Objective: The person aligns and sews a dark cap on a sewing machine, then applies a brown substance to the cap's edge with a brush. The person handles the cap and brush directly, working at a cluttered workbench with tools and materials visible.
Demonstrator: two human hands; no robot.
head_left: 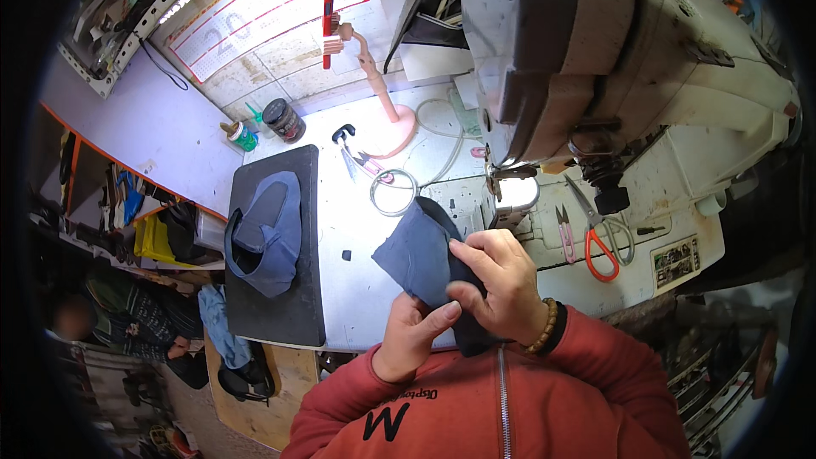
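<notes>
A dark blue piece of soft sheet material [416,251], perhaps leather or cloth, is raised in front of my chest over the table's near edge. My left hand [410,338] grips its lower edge between thumb and fingers. On its right side my right hand [503,285] pinches the edge, fingers bent over a darker folded part. The lower part of the piece hangs down by my jacket. To the left, curved blue pieces of like material [276,234] lie on a black board [293,323].
A sewing machine [569,59] stands at the right. Orange-handled scissors [602,257] and pink snips [564,234] lie beside it. Behind my hands are a ring [393,193], a pink stand [399,123] and a dark jar [283,120]. A person [144,314] is at far left.
</notes>
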